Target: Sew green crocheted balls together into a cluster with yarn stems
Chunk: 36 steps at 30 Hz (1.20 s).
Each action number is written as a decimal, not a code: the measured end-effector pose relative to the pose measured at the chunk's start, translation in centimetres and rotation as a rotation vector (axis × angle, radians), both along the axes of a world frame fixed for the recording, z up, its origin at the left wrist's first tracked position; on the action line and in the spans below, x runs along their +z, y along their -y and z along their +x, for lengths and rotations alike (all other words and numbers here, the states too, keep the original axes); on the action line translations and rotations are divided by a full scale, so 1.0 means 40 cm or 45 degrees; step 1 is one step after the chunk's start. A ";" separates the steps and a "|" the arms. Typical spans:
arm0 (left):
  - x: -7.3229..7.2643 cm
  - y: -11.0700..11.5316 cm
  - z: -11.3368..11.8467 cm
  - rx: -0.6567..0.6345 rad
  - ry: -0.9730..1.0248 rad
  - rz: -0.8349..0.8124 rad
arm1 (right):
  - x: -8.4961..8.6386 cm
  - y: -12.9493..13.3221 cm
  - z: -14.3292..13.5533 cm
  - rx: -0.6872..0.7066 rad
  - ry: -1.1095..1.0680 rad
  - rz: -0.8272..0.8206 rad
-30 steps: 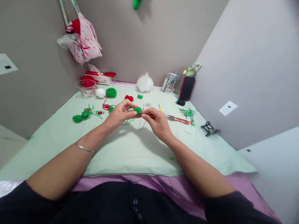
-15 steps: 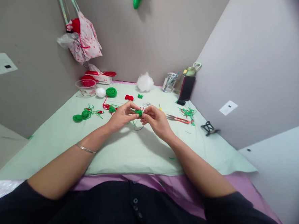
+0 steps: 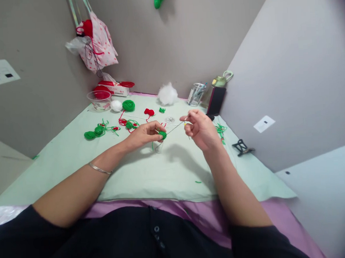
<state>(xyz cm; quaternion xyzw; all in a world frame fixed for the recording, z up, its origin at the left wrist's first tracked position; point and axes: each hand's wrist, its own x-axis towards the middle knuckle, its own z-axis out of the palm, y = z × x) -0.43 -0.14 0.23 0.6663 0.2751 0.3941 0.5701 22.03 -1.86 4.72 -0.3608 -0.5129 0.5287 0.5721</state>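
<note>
My left hand (image 3: 145, 134) is closed on a small green crocheted piece (image 3: 162, 135), held between thumb and fingers above the table. A dark thread (image 3: 175, 129) runs taut from this piece up to my right hand (image 3: 202, 128), whose thumb and forefinger are pinched at its far end. Whether a needle is also in that pinch is too small to tell. A loose loop of the same thread hangs below the green piece. Behind my left hand lies another green ball with red and green strands (image 3: 129, 125). A small red knitted piece (image 3: 149, 112) rests farther back.
Green crocheted balls with strands (image 3: 99, 130) lie at left. Behind are a green yarn ball (image 3: 128, 105), a clear tub (image 3: 100, 104) and white stuffing (image 3: 167, 94). To the right stand a pen cup (image 3: 196, 95) and phone (image 3: 216, 101), with a black claw clip (image 3: 242, 148) nearer.
My right hand has moved away from the green piece, rightward and up, drawing the dark thread straight. It now covers the orange thread snips. My left hand has stayed nearly in place.
</note>
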 end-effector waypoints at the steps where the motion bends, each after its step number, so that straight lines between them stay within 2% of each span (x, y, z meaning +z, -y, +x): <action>1: -0.002 -0.002 -0.002 -0.024 -0.007 -0.026 | 0.010 -0.004 0.018 0.034 -0.050 -0.042; 4: -0.011 -0.010 -0.007 -0.069 -0.006 -0.075 | 0.027 -0.022 0.070 -0.025 -0.214 0.030; 8: -0.013 -0.014 -0.012 -0.093 -0.023 -0.116 | 0.030 -0.051 0.133 -0.374 -0.437 0.359; 11: -0.003 -0.010 -0.014 -0.110 -0.001 -0.149 | 0.026 -0.067 0.164 -0.557 -0.462 0.491; 13: 0.006 -0.005 -0.017 -0.102 0.027 -0.167 | 0.025 -0.070 0.167 -0.598 -0.397 0.500; 17: 0.017 -0.001 -0.028 -0.048 0.012 -0.218 | 0.024 -0.050 0.128 -0.521 -0.141 0.505; 20: 0.019 0.000 -0.034 -0.024 0.005 -0.241 | 0.016 -0.021 0.075 -0.386 0.189 0.541; 24: 0.017 0.001 -0.030 -0.049 0.085 -0.203 | -0.002 0.019 0.012 -0.296 0.677 0.739; 28: 0.022 0.005 -0.023 -0.047 0.101 -0.197 | -0.022 0.039 -0.018 -0.275 1.028 0.902; 31: 0.028 0.006 -0.021 -0.017 0.086 -0.203 | -0.032 0.041 -0.024 -0.269 1.153 0.945; 36: 0.031 0.005 -0.023 0.005 0.077 -0.168 | -0.033 0.040 -0.023 -0.256 1.190 0.935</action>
